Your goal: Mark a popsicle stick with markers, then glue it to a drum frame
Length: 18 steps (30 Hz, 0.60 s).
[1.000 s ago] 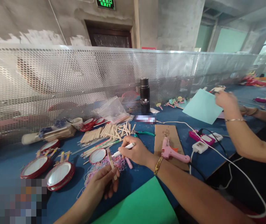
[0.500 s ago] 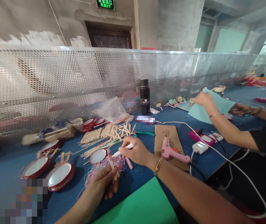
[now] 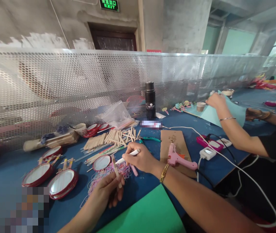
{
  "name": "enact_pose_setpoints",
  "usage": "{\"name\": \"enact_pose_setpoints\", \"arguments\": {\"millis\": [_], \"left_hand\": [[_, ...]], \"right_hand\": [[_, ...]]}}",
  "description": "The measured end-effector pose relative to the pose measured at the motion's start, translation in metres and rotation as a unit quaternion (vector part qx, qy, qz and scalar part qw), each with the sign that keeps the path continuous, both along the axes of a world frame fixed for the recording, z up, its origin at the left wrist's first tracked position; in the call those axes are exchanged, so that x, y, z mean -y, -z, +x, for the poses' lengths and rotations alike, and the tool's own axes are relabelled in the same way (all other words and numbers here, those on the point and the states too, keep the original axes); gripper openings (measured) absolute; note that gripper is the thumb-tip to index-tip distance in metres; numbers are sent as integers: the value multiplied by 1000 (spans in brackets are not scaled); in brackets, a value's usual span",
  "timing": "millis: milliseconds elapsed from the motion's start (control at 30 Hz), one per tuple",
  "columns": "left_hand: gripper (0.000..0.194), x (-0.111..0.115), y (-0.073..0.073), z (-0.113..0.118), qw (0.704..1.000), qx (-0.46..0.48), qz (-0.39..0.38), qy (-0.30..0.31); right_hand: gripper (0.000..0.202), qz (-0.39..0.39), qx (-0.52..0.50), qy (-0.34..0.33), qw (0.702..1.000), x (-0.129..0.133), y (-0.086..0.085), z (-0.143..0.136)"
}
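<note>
My left hand (image 3: 110,187) pinches a flat wooden craft stick (image 3: 115,168), held upright at a slant. In my right hand (image 3: 140,157) is a white marker pen (image 3: 128,156), its tip pointing left at the stick; whether the tip touches I cannot tell. Beneath the hands lies a tangle of pastel loops (image 3: 96,181), beside a small round mirror (image 3: 101,162). Behind them are many loose craft sticks (image 3: 111,137). A pink cylinder (image 3: 134,170), partly hidden, lies under my right hand.
Red-rimmed round mirrors (image 3: 62,183) stand on the left. To the right, a pink glue gun (image 3: 180,159) rests on cardboard (image 3: 164,142), near pliers (image 3: 151,139), a black bottle (image 3: 150,102) and a white cable (image 3: 239,170). Green sheet (image 3: 145,213) lies in front. A co-worker's hand (image 3: 217,101) holds blue paper (image 3: 235,110).
My hands, the stick and the pen have hardly moved. On the right, the co-worker's hand has shifted right with the blue paper, uncovering a paper cup.
</note>
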<state>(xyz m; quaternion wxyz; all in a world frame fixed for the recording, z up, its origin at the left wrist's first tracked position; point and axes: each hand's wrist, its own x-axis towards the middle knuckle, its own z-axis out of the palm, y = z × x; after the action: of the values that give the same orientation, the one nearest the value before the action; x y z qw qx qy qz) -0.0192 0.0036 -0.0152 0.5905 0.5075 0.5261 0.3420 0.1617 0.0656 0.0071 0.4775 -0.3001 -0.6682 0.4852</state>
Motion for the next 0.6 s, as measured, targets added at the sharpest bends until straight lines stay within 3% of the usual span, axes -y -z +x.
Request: {"name": "enact_pose_setpoints", "arguments": {"millis": [133,300,600], "left_hand": [[48,3,-3,1,1000,3,0,-6],[45,6,-7,4,1000,11,6,-9],[50,4,-6,5,1000,6,2,-2]], "right_hand": [[17,-7,9,-9,1000,-1,0,1],[18,38,14,44,998,-1,-3,3],[18,27,30,34,999,2,-4,2]]}}
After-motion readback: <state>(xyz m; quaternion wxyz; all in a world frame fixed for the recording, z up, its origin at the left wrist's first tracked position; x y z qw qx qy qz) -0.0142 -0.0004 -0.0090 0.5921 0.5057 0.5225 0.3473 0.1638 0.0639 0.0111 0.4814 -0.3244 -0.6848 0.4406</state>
